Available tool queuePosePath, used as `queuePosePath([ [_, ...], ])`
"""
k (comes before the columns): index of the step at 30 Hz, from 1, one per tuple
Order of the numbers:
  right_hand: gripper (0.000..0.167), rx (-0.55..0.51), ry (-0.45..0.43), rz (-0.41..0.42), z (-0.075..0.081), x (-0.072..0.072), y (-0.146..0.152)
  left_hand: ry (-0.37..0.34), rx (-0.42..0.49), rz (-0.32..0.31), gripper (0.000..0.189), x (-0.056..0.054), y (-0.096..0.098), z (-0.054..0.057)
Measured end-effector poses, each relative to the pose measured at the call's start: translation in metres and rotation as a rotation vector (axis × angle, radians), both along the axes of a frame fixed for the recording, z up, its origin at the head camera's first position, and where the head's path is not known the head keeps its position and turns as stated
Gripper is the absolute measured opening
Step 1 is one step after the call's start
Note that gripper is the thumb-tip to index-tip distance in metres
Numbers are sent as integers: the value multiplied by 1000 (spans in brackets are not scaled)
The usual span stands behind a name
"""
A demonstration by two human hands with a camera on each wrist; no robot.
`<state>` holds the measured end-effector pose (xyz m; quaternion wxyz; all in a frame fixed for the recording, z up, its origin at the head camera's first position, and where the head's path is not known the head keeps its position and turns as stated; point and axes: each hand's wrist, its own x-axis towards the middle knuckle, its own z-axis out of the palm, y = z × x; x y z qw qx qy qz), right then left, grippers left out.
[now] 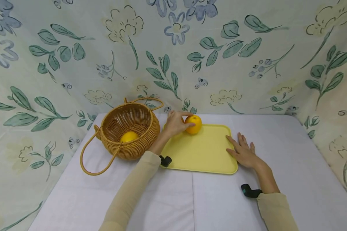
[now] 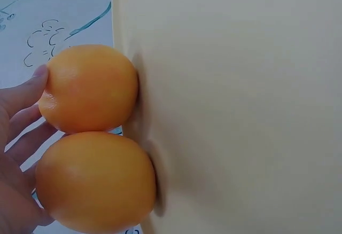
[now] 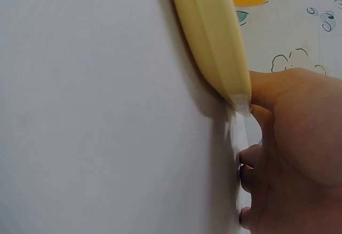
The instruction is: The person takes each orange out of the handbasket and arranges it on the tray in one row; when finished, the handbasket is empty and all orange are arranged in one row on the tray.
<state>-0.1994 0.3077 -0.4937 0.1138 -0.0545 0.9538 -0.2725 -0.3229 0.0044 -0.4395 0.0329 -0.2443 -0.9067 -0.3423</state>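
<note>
Two oranges sit side by side at the back left of the yellow tray (image 1: 202, 154). My left hand (image 1: 175, 123) reaches over them, thumb in front of the right orange (image 1: 194, 125) and forefinger along its top. In the left wrist view a fingertip touches that orange, and the other orange (image 2: 96, 183) lies against it, close to the palm. The head view mostly hides this second orange behind the hand. At the tray's right edge my right hand (image 1: 245, 154) lies with fingers spread, thumb and forefinger at the rim, the other fingers on the white cloth.
A wicker basket (image 1: 138, 146) stands left of the tray, close to my left forearm. One handle (image 1: 96, 173) hangs down in front, the other leans back. Inside lies a round yellow-orange fruit (image 1: 129, 137). A flowered cloth (image 1: 173, 64) hangs behind the table.
</note>
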Motion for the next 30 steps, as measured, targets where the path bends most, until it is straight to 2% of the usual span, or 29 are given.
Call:
queuePosePath([
  [14,70,-9,2,11,3,0,0,-8,-8,3,46,-1,0,1],
  [18,71,-9,3,11,3,0,1,11,17,-2,47,1,-3,8],
  [24,71,-11,-4,7,2,1,1,55,84,-22,47,5,-10,29],
  [27,71,-12,-6,8,2,1,1,57,143,-51,48,9,-15,46],
  [30,70,-17,-3,12,3,1,1,46,180,-90,51,16,-20,67],
])
